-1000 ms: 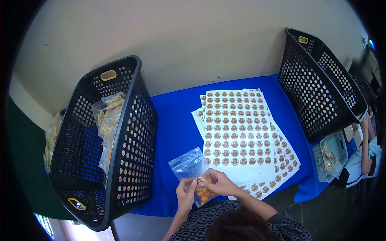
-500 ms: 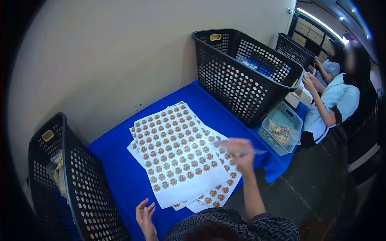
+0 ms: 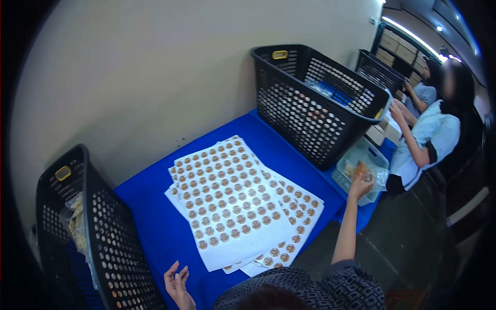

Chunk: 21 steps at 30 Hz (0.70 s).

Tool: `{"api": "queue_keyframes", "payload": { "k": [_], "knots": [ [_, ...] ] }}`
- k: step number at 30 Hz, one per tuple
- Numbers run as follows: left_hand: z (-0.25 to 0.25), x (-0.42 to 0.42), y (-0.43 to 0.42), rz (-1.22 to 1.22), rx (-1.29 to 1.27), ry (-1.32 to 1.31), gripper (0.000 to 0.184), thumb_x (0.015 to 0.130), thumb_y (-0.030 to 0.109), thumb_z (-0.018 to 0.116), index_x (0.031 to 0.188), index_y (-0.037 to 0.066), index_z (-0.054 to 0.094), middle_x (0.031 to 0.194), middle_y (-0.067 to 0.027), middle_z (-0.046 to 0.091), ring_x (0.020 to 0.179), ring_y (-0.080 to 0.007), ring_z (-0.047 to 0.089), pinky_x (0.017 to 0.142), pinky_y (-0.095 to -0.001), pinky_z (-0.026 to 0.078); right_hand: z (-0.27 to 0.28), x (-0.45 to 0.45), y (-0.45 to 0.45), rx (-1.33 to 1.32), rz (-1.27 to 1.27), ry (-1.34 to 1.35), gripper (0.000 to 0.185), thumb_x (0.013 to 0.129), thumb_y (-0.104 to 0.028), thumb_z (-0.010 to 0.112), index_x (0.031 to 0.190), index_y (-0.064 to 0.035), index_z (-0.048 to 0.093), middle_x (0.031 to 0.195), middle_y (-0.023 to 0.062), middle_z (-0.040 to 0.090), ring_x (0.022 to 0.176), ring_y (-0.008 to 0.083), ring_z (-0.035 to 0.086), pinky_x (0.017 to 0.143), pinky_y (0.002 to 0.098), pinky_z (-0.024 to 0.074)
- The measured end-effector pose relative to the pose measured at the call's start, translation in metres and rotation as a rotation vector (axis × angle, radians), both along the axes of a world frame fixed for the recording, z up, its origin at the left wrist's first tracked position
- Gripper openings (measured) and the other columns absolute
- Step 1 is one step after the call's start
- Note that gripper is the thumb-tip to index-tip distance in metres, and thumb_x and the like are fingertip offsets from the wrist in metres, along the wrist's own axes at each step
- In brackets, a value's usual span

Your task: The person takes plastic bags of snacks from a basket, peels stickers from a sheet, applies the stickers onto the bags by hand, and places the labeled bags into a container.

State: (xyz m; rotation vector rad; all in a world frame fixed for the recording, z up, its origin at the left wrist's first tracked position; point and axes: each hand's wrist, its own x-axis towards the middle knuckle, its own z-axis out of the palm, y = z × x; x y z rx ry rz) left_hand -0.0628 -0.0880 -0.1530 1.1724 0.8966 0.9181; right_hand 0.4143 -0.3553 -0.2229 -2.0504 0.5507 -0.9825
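Note:
My right hand (image 3: 362,184) reaches out to the right, its fingers round a clear plastic bag of orange-brown snacks (image 3: 360,169), over a pale green tray (image 3: 342,178). Part of another clear bag (image 3: 381,178) shows beside that hand in the tray. My left hand (image 3: 179,285) is at the lower left by the blue cloth's edge, fingers apart and holding nothing. Between the hands, a stack of white sheets with round brown stickers (image 3: 227,201) lies on the blue cloth (image 3: 135,206).
A black perforated basket (image 3: 113,248) with bagged snacks stands at the left. Another black basket (image 3: 305,113) stands behind the tray. Two people (image 3: 434,132) are at the right, near boxes and a further basket (image 3: 380,70). A wall runs behind the table.
The view has turned to the right. My left hand has let go of the snack bag. My right hand has carried the bag rightward, from near my body to over the tray.

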Motion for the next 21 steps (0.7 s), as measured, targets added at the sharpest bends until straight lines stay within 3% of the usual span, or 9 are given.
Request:
{"api": "queue_keyframes", "payload": {
  "k": [2,4,6,7,10,13,16,18,21],
  "knots": [
    [0.008,-0.004,-0.003,0.092,0.048,-0.012,0.024,0.083,0.015,0.048,0.098,-0.005,0.048,0.102,-0.0176,0.052,0.089,-0.0257,0.054,0.079,-0.0335,0.043,-0.007,-0.032,0.041,0.071,0.35,-0.207,0.052,0.074,-0.01,0.057,0.117,0.0024,0.03,0.118,0.0187,0.035,0.112,0.0311,0.032,0.093,0.038,0.0264],
    [0.001,-0.013,-0.004,0.115,0.105,0.027,0.024,0.084,0.016,0.043,0.099,-0.002,0.046,0.101,-0.0144,0.051,0.084,-0.0206,0.056,0.075,-0.0301,0.045,-0.02,-0.07,0.096,0.258,0.629,-0.137,0.052,0.073,-0.006,0.056,0.118,-0.0004,0.031,0.119,0.0153,0.034,0.11,0.028,0.035,0.093,0.0373,0.0263],
    [0.013,-0.019,-0.006,0.093,0.178,-0.033,0.021,0.082,0.013,0.045,0.093,-0.005,0.047,0.091,-0.0172,0.055,0.082,-0.0229,0.057,0.076,-0.0333,0.046,-0.018,-0.121,0.155,0.243,0.949,0.019,0.051,0.072,-0.003,0.054,0.118,-0.0034,0.031,0.12,0.0135,0.033,0.109,0.0248,0.036,0.091,0.0382,0.0276],
    [0.021,-0.025,-0.009,0.039,0.191,-0.073,0.017,0.081,0.004,0.045,0.095,-0.006,0.047,0.095,-0.0183,0.055,0.087,-0.0232,0.056,0.081,-0.0337,0.042,-0.011,-0.151,0.186,0.249,1.141,0.078,0.05,0.071,-0.002,0.053,0.116,-0.0037,0.032,0.12,0.0134,0.033,0.109,0.0241,0.036,0.091,0.0386,0.0284],
    [0.048,-0.038,-0.024,-0.007,0.318,-0.136,0.017,0.08,0.004,0.047,0.093,-0.006,0.048,0.091,-0.0188,0.057,0.089,-0.0243,0.056,0.082,-0.0344,0.042,0.041,-0.239,0.257,0.258,1.744,0.087,0.042,0.07,-0.003,0.053,0.109,-0.0042,0.038,0.122,0.0143,0.032,0.11,0.0253,0.036,0.09,0.0393,0.0291],
    [0.071,-0.059,-0.042,-0.042,0.592,-0.052,0.022,0.079,0.012,0.052,0.093,-0.005,0.048,0.085,-0.0195,0.057,0.075,-0.027,0.059,0.073,-0.0381,0.046,0.125,-0.33,0.303,0.259,2.212,-0.294,0.039,0.067,-0.008,0.057,0.104,-0.0034,0.046,0.114,0.0162,0.041,0.109,0.0301,0.036,0.093,0.04,0.027],
    [0.109,-0.074,-0.072,0.034,0.622,-0.046,0.022,0.079,0.017,0.053,0.088,-0.003,0.054,0.086,-0.0174,0.059,0.082,-0.0263,0.056,0.077,-0.037,0.043,0.172,-0.409,0.32,0.237,2.705,-0.689,0.045,0.069,-0.017,0.06,0.11,-0.0056,0.045,0.114,0.0139,0.043,0.109,0.0311,0.037,0.094,0.0417,0.0237],
    [0.12,-0.073,-0.09,0.204,0.55,-0.13,0.021,0.074,0.02,0.057,0.078,0.0,0.057,0.073,-0.0167,0.06,0.076,-0.0264,0.057,0.076,-0.0392,0.042,0.185,-0.449,0.312,-0.004,2.814,-0.938,0.035,0.077,-0.027,0.052,0.106,-0.0062,0.047,0.107,0.009,0.046,0.103,0.0247,0.041,0.094,0.0444,0.0184],
    [0.117,-0.106,-0.095,0.281,0.868,-0.219,0.021,0.077,0.021,0.054,0.081,0.0,0.053,0.076,-0.0158,0.059,0.068,-0.0252,0.058,0.069,-0.038,0.045,0.174,-0.469,0.303,-0.183,2.916,-0.944,0.03,0.078,-0.03,0.05,0.097,-0.0063,0.05,0.094,0.0075,0.05,0.093,0.0232,0.045,0.093,0.0421,0.0204]
  ]
}}
